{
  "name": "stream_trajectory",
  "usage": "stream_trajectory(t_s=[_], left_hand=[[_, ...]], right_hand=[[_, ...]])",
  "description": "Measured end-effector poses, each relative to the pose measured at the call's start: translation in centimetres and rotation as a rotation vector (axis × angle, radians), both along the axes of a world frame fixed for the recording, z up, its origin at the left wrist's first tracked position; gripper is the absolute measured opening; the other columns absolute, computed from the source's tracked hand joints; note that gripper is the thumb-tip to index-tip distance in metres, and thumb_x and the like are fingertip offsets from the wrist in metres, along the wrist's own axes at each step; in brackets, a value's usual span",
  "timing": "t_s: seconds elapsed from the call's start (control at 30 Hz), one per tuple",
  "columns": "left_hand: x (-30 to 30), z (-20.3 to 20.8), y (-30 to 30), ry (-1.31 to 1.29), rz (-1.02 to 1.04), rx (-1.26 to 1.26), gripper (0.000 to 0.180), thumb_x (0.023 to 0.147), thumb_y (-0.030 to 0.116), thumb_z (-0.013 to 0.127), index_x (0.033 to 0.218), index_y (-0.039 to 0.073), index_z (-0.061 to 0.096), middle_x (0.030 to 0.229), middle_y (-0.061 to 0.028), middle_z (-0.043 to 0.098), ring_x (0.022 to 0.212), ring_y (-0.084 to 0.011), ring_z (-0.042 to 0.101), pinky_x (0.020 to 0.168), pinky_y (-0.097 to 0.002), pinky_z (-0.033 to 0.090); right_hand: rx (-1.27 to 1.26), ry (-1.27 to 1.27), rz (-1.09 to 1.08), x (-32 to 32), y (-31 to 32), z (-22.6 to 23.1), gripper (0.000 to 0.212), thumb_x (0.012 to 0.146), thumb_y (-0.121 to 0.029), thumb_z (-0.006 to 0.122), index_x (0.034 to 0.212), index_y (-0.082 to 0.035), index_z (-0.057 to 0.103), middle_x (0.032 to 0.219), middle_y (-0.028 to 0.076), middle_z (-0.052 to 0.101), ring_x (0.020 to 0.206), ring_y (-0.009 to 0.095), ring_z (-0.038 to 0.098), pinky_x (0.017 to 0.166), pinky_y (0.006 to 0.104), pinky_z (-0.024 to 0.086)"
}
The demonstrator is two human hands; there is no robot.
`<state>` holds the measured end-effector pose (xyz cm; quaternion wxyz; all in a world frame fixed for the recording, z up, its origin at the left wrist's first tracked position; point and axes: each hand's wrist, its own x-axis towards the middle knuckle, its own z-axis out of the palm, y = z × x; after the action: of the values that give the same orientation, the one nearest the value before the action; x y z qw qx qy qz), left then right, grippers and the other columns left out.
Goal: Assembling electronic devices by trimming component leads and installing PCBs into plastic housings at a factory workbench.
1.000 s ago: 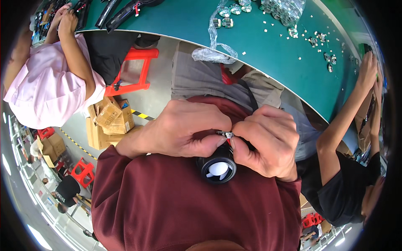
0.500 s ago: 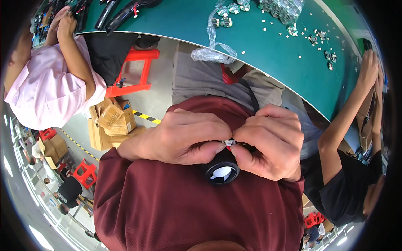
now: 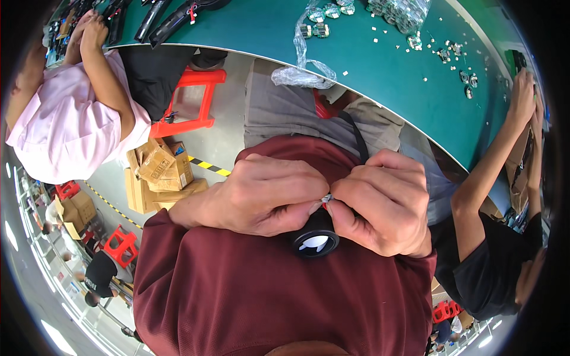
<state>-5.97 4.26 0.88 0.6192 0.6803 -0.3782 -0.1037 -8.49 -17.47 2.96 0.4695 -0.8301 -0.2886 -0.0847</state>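
Observation:
Close against the maroon shirt, my left hand (image 3: 270, 193) and my right hand (image 3: 383, 204) meet fingertip to fingertip. Both pinch a tiny white connector (image 3: 326, 199), mostly covered by the fingers, with a bit of red wire beside it. Just below them is a black cylindrical part (image 3: 315, 237). Its round open end faces down toward the shirt and shows something white inside. The upper portion of this part is hidden behind my fingers, so I cannot tell what supports it.
Ahead, a green table (image 3: 249, 29) holds black devices (image 3: 172, 26), small circuit boards (image 3: 332, 12), scattered white bits and a clear plastic bag (image 3: 303, 77). Co-workers sit left (image 3: 71, 118) and right (image 3: 481, 255). A red stool (image 3: 205, 98) and cardboard boxes (image 3: 160, 175) stand left.
My fingertips have drawn slightly closer, covering more of the white connector. The black part has tilted and risen a little, so less white shows inside its opening.

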Motion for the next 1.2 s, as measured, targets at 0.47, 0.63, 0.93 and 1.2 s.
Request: stream_trajectory(t_s=[0.47, 0.63, 0.93, 1.2], left_hand=[[-0.2, 0.8, -0.2, -0.008, -0.017, 0.024, 0.017, 0.076, -0.007, 0.067, 0.093, -0.004, 0.066, 0.083, -0.0137, 0.068, 0.067, -0.0258, 0.068, 0.055, -0.0318, 0.055], [-0.4, 0.3, 0.0, 0.071, -0.004, -0.008, 0.021, 0.077, -0.009, 0.068, 0.098, -0.006, 0.065, 0.085, -0.0160, 0.070, 0.073, -0.0289, 0.071, 0.061, -0.0342, 0.057], [-0.6, -0.1, -0.3, 0.034, 0.061, -0.018, 0.018, 0.075, -0.009, 0.068, 0.092, -0.005, 0.067, 0.085, -0.0166, 0.070, 0.074, -0.0294, 0.073, 0.063, -0.0340, 0.060], [-0.6, -0.4, 0.0, 0.087, 0.038, -0.034, 0.018, 0.078, -0.007, 0.070, 0.096, -0.006, 0.067, 0.087, -0.0164, 0.072, 0.076, -0.0287, 0.074, 0.065, -0.0329, 0.060]], right_hand=[[0.012, -0.057, 0.046, 0.4, -0.2, -0.2, 0.020, 0.056, -0.003, 0.073, 0.073, -0.003, 0.063, 0.061, 0.002, 0.055, 0.047, 0.018, 0.051, 0.049, 0.0281, 0.041], [-0.012, 0.075, 0.101, 0.7, -0.7, 0.2, 0.017, 0.060, -0.007, 0.078, 0.073, -0.002, 0.068, 0.064, 0.006, 0.065, 0.054, 0.021, 0.062, 0.054, 0.0299, 0.048], [-0.038, 0.063, 0.096, 0.7, -0.6, 0.1, 0.016, 0.059, -0.006, 0.077, 0.073, -0.002, 0.069, 0.062, 0.007, 0.064, 0.053, 0.022, 0.062, 0.054, 0.0305, 0.048], [-0.004, 0.104, 0.095, 0.7, -0.8, 0.0, 0.015, 0.061, -0.005, 0.076, 0.074, -0.003, 0.069, 0.064, 0.007, 0.065, 0.053, 0.022, 0.062, 0.054, 0.0304, 0.048]])
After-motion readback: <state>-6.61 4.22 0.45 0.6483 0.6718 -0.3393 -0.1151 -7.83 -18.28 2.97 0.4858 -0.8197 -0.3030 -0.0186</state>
